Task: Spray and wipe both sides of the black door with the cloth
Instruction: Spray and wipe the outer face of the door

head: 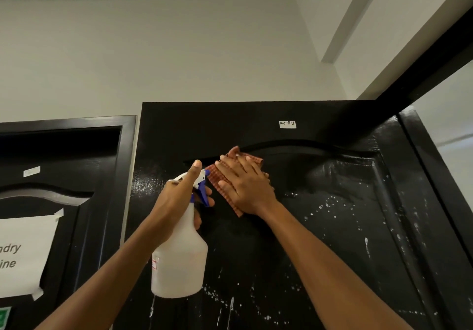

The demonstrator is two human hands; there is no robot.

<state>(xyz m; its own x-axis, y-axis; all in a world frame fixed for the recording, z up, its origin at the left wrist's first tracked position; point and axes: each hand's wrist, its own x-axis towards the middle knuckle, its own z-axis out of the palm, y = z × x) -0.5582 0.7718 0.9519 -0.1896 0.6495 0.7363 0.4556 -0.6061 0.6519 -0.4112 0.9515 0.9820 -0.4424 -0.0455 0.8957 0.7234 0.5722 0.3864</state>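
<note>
The black door [332, 214] fills the middle and right of the view, its upper panel wet with white spray droplets and runs. My right hand [245, 186] lies flat with straight fingers on a red checked cloth [220, 178], pressing it against the door just below the arched moulding. My left hand [179, 201] grips the neck of a white spray bottle [179, 260] with a blue trigger, held upright just left of the cloth, thumb raised above the nozzle.
A small white label [287, 124] is stuck near the door's top. At the left stands a second black door [84, 201] with a taped paper sign [23, 253]. The black door frame [435, 176] runs down the right side. White wall and ceiling above.
</note>
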